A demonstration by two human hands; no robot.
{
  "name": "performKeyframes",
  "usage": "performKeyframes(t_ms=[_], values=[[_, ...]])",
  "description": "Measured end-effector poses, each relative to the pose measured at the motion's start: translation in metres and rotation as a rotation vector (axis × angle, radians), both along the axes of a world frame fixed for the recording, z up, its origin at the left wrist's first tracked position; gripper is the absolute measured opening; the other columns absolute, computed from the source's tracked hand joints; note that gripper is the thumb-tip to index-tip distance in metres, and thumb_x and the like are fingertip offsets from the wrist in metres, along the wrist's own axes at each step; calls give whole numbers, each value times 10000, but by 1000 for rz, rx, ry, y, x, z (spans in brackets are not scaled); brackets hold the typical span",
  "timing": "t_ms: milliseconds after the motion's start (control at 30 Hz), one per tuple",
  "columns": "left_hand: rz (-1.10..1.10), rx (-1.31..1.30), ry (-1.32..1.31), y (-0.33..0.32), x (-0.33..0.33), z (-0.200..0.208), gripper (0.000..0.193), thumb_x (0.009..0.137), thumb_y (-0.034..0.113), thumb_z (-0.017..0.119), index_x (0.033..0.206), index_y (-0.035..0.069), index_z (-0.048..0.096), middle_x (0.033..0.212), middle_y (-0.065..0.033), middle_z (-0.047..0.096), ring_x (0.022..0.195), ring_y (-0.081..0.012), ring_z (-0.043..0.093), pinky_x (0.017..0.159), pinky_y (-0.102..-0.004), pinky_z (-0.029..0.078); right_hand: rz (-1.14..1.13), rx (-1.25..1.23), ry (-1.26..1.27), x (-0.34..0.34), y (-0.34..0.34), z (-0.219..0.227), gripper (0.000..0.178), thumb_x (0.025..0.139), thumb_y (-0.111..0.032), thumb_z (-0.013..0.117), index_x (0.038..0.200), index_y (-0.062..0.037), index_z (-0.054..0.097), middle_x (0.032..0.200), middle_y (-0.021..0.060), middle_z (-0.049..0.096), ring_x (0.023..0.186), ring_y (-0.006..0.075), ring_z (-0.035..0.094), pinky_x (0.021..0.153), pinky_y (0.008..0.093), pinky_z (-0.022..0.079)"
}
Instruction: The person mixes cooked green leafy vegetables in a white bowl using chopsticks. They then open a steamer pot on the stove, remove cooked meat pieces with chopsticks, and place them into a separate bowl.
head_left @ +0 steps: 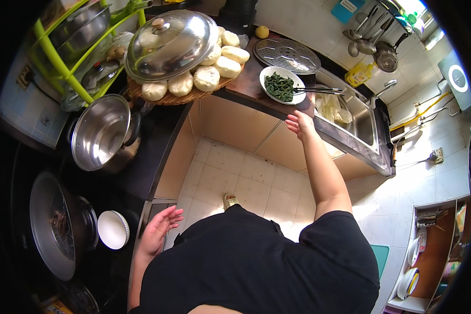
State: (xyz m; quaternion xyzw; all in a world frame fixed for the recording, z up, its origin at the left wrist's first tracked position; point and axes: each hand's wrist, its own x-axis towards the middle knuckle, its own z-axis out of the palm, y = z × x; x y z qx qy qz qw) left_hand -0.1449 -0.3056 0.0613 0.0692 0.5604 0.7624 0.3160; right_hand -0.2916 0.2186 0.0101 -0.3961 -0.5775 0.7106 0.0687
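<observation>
My right hand (301, 124) reaches out at the counter's edge, its fingers apart and nothing in them. Just beyond it, a white bowl (265, 75) of dark green cooked leaves (280, 87) stands on the counter. Dark chopsticks (322, 90) rest across the bowl's rim and stick out to the right. Low at my left side, my left hand (161, 226) is open with loosely bent fingers and holds nothing. The nearest thing to it is a small white ribbed bowl (113, 230), apart from the hand, beside a wok (41, 225) with some brown food in it.
At the far left stands a steel pot (102, 131). A woven tray (167, 98) holds several pale buns (206, 78) under a glass lid (167, 44). A perforated steamer plate (288, 55) lies behind the greens. To the right are a sink (363, 125) and a shelf (411, 303) with dishes.
</observation>
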Motion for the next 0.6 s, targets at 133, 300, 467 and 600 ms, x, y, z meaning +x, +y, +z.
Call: performKeyframes(t_ms=[133, 300, 467, 600], values=[[-106, 39, 11, 77, -26, -4, 421, 883, 220, 394, 1230, -5, 318, 1187, -160, 434, 1060, -226, 459, 882, -313, 363, 51, -138, 35, -40, 65, -10, 396, 832, -292, 456, 1148, -63, 390, 1059, 131, 499, 861, 295, 550, 630, 357, 491], [-69, -38, 9, 150, -60, 4, 356, 884, 155, 378, 1207, 7, 367, 1163, -126, 466, 1038, -195, 470, 871, -294, 364, 294, -205, 170, -61, 89, -18, 294, 795, -200, 438, 1061, -81, 471, 992, 115, 551, 841, 255, 556, 720, 385, 454], [4, -78, -21, 169, -68, 9, 343, 887, 158, 378, 1200, 18, 382, 1153, -96, 479, 1026, -166, 471, 861, -277, 362, 210, 66, 194, -56, 84, -11, 230, 752, -78, 399, 953, -11, 490, 796, 94, 589, 565, 173, 580, 485, 279, 507], [85, -74, -57, 168, -64, 8, 346, 889, 160, 377, 1202, 13, 379, 1156, -96, 477, 1029, -165, 470, 857, -272, 368, 307, 67, 206, -30, 57, 2, 249, 734, -65, 383, 953, 4, 482, 796, 97, 587, 599, 169, 595, 490, 270, 509]])
